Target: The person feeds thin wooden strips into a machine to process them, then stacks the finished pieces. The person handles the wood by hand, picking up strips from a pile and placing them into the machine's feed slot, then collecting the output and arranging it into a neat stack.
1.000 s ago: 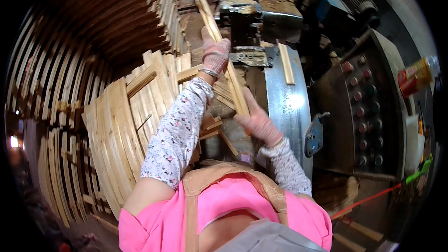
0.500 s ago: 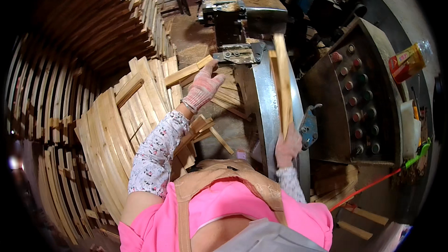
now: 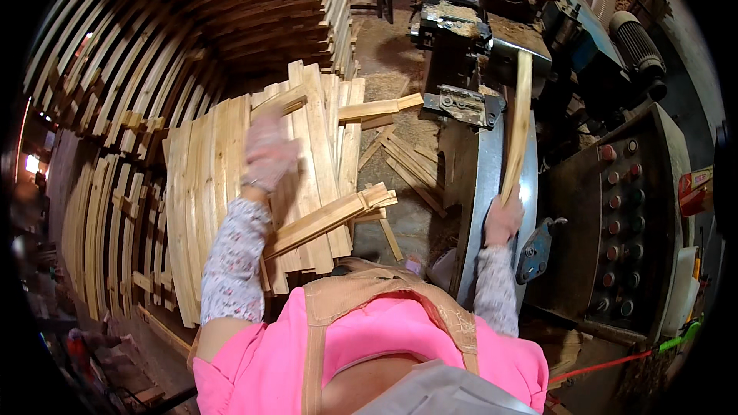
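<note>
In a pale knitted glove, my right hand (image 3: 503, 221) is closed around the near end of a long wooden strip (image 3: 521, 111). The strip lies along the metal machine table (image 3: 469, 219), and its far end meets the machine's metal hood (image 3: 516, 40). Over the stacked boards (image 3: 219, 138) on the left is my left hand (image 3: 270, 154), in a pink-and-white glove. Motion smears its fingers, so I cannot tell whether it touches wood. Near its fingertips one short wooden piece (image 3: 283, 100) lies slantwise on the boards.
A metal bracket (image 3: 465, 105) sits at the table's left edge, a blue metal piece (image 3: 538, 252) at its right. Beyond stands a push-button control panel (image 3: 623, 219). Loose slats (image 3: 419, 169) lie on the floor between stack and machine. Tall racks of wood (image 3: 115, 119) rise at left.
My left hand has moved left, away from the slat end by the bracket, to above the stacked boards. My right hand stays on the wooden strip. The view has turned left.
</note>
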The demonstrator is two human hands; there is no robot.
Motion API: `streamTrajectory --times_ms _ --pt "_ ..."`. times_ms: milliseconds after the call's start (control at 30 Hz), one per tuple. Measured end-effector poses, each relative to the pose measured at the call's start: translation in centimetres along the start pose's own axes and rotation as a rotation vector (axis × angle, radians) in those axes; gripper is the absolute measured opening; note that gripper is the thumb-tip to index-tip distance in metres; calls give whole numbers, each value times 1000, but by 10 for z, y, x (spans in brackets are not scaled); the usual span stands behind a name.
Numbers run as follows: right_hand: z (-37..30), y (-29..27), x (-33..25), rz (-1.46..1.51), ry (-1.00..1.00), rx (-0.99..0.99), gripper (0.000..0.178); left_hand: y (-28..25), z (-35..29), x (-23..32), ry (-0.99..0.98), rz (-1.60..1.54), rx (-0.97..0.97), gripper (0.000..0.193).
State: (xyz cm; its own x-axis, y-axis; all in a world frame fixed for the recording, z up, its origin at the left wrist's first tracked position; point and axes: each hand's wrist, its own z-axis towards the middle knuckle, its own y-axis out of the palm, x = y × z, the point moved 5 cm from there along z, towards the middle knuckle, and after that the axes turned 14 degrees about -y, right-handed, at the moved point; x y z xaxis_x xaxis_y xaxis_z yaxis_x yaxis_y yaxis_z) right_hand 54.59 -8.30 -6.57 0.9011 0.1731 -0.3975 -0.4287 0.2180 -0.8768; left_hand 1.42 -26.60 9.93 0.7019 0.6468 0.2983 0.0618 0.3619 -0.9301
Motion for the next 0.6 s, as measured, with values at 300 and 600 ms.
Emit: streamTrajectory --times_ms 300,600 --pt "-194 -70 38 -161 -81 8 53 11 -26 -97 -540 601 -171 93" --pt "4 2 22 -219 -271 45 40 20 -30 -82 -350 562 -118 72"
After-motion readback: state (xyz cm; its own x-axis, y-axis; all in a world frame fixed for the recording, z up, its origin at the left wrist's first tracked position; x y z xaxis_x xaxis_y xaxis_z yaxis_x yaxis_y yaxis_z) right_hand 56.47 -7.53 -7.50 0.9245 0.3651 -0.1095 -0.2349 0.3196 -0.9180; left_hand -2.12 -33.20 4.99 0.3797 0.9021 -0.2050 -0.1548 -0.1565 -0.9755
